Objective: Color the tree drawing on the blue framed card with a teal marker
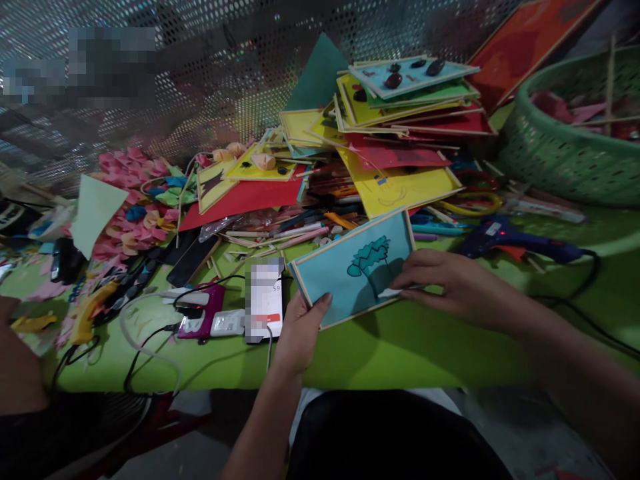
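My left hand [303, 327] grips the lower left corner of a blue card [335, 277] edged with thin wooden strips, its thumb on the front. The card is tilted above the table and bears a dark-outlined teal drawing, which looks like a flower or tree on a stem. At the card's right side, my right hand [437, 277] is closed in a pinch over the lower part of the drawing. A small white piece [390, 293] shows at its fingertips; its exact kind is unclear. Right of that hand lies a dark blue glue gun [520, 240].
Framed coloured cards [410, 113] are piled at the back, beside a green basket [555, 153]. A phone [265, 293], a purple power strip [207, 317] with cords and a yellow glue gun [95, 310] lie leftward. Pink folded pieces [127, 227] form a heap. Another person's arm [20, 360] enters at left.
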Action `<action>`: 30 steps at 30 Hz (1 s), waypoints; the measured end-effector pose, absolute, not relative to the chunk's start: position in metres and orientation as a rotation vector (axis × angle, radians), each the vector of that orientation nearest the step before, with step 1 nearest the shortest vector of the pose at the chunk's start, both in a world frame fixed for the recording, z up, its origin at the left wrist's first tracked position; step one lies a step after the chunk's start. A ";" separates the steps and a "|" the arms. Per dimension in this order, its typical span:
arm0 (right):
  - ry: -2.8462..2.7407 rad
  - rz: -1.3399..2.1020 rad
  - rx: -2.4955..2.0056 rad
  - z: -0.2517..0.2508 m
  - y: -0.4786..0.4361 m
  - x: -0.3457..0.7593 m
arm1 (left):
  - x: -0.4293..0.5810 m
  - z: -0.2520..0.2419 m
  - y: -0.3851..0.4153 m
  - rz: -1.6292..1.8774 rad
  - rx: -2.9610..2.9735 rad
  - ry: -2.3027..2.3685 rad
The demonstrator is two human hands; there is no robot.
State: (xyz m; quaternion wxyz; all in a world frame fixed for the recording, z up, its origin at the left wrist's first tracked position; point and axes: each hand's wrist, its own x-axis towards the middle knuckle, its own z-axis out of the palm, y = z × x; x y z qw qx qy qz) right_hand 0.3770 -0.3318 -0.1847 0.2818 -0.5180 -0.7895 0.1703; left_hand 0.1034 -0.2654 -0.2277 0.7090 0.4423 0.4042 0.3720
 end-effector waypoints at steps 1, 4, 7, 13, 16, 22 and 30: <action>-2.120 0.457 -1.378 -0.185 -0.332 0.377 | 0.103 -0.228 -0.265 0.825 0.982 0.897; -2.079 0.401 -1.377 -0.185 -0.331 0.377 | 0.103 -0.227 -0.266 0.828 0.993 0.895; -2.099 0.409 -1.381 -0.184 -0.331 0.377 | 0.103 -0.226 -0.266 0.828 1.003 0.889; -2.097 0.380 -1.388 -0.182 -0.332 0.376 | 0.103 -0.229 -0.265 0.822 1.005 0.898; -2.119 0.379 -1.379 -0.183 -0.331 0.376 | 0.102 -0.229 -0.265 0.818 1.000 0.904; -2.128 0.310 -1.330 -0.186 -0.331 0.377 | 0.103 -0.228 -0.265 0.825 0.992 0.892; -2.109 0.284 -1.331 -0.183 -0.329 0.376 | 0.102 -0.229 -0.265 0.826 1.000 0.886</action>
